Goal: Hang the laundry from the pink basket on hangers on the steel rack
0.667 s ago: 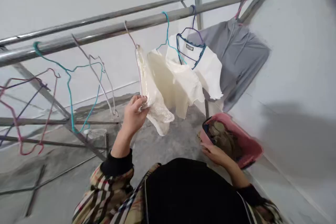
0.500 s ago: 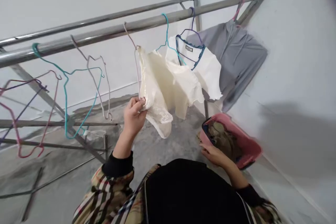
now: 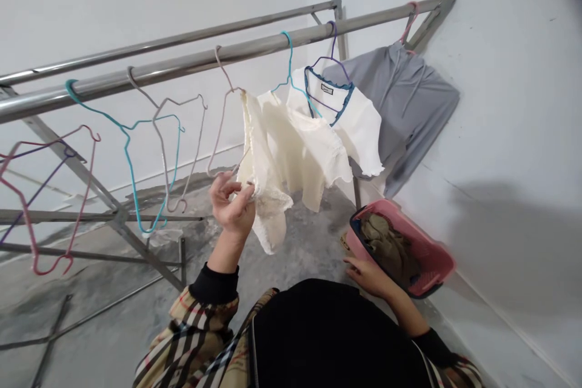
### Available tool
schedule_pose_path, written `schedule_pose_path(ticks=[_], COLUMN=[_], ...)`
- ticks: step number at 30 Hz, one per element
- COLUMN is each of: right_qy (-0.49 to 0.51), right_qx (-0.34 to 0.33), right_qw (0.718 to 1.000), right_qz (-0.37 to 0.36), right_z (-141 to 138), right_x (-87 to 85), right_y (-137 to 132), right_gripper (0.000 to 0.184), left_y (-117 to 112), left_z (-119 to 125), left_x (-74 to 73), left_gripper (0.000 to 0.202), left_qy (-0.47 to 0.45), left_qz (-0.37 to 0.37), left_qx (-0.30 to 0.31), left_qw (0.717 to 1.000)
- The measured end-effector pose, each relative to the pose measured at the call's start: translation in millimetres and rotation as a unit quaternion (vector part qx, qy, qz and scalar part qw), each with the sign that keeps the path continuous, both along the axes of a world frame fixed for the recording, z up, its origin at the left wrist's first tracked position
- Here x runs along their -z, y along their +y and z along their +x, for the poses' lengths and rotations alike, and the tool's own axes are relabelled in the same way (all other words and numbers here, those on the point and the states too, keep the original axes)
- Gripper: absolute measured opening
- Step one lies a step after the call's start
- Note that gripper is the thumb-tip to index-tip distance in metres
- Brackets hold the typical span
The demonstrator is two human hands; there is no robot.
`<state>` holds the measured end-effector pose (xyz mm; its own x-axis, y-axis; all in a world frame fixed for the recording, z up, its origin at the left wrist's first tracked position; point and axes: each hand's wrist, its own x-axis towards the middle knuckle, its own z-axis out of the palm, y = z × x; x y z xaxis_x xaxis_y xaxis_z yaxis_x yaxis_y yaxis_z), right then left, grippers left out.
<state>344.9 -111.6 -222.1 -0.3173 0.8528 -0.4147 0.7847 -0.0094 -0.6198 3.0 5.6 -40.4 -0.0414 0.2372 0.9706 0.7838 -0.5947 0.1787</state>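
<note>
My left hand (image 3: 233, 203) is closed on the lower edge of a cream-coloured garment (image 3: 266, 176), thumb on the cloth and fingers curled. One upper corner of this garment sits on a pale pink hanger (image 3: 225, 88), whose other arm sticks out bare to the left. Behind it a cream top (image 3: 313, 145) hangs from a turquoise hanger (image 3: 289, 60). My right hand (image 3: 370, 276) is lowered beside a pink basket (image 3: 436, 254), fingers loosely extended and nothing visible in them. Crumpled olive-brown cloth (image 3: 386, 242) lies inside the basket.
A metal rail (image 3: 182, 66) crosses in front of me. A white top with blue trim (image 3: 364, 115) and a grey drawstring garment (image 3: 409, 91) hang at right. Bare hangers, including a turquoise one (image 3: 130, 163) and a pink one (image 3: 27, 218), hang left. White wall (image 3: 513, 103) stands right.
My left hand has dropped slightly and its fingers have loosened and spread a little. The pale pink hanger's bare arm has swung out leftward. My right hand stays beside the basket.
</note>
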Motion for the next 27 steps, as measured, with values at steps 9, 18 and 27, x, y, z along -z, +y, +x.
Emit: schedule_pose_path(ticks=[9, 18, 27], right_qy=[0.032, 0.065, 0.221], right_qx=[0.006, 0.007, 0.091], right_qw=[0.999, 0.998, 0.967], right_qz=[0.002, -0.001, 0.085], right_z=[-3, -6, -44], right_x=[-1.9, -2.2, -40.3], right_y=[-2, -2, 8], right_gripper=[0.050, 0.048, 0.099], left_y=[-6, -11, -57], left_z=[7, 15, 100], left_x=[-18.6, -1.3, 58.1], left_gripper=[0.014, 0.016, 0.004], left_qy=[-0.177, -0.254, -0.180], left_qz=[0.049, 0.000, -0.400], left_qx=[-0.043, -0.012, 0.333], left_qw=[0.982, 0.967, 0.835])
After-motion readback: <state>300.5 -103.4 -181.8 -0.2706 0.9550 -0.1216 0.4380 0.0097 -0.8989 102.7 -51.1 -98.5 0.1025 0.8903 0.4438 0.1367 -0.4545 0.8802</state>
